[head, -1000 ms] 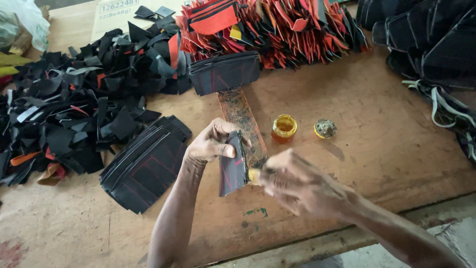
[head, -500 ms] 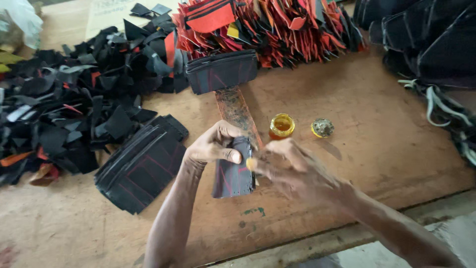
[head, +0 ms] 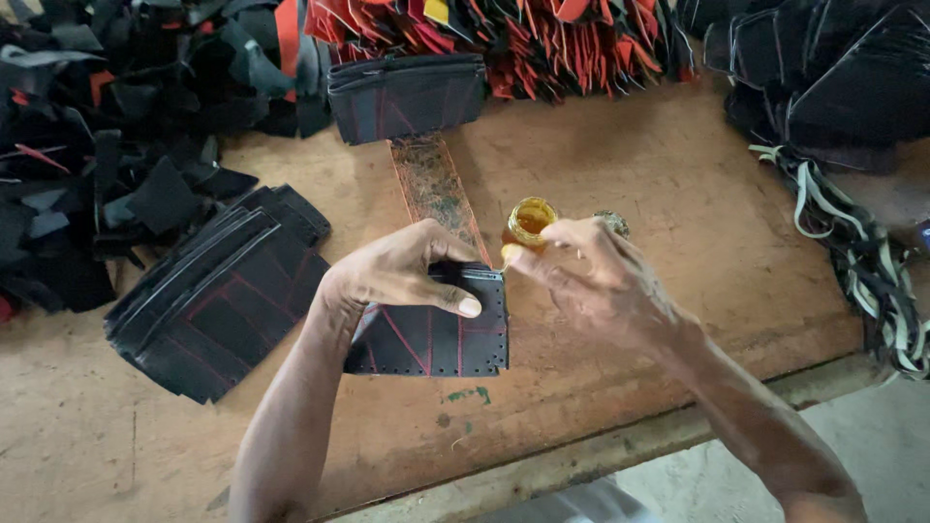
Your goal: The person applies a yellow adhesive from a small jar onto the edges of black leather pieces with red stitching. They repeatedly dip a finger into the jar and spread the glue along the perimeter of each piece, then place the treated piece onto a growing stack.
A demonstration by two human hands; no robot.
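One dark stitched panel (head: 431, 334), black with red seam lines and a row of small holes along its right and lower edges, is held flat on the wooden workbench (head: 678, 203). It is pinned by the left hand (head: 402, 271), whose fingers are curled over the panel's upper edge, with the thumb pressed along the top right corner. The right hand (head: 596, 281) is closed in a pinch just beside that corner; whatever is pinched between its fingertips is too small to be identified. Directly behind the fingertips one small open jar (head: 529, 221) of amber liquid is seen, standing on the bench. One round object (head: 612, 222), possibly its lid, is partly hidden by the right hand's knuckles.

One narrow stained strip (head: 433, 189) is laid on the bench, running from the panel away towards one dark zipped pouch piece (head: 407, 95) at the far side. To the left of the panel, one fanned stack of similar black panels (head: 218, 291) is noted; the pieces in it cannot be counted. Further left, a loose heap of black offcuts (head: 87, 165) is spread. A dense row of red and black pieces (head: 513, 39) is piled along the far edge. At the right, a pile of black material (head: 833, 77) and a bundle of pale straps (head: 862, 261) are recorded.
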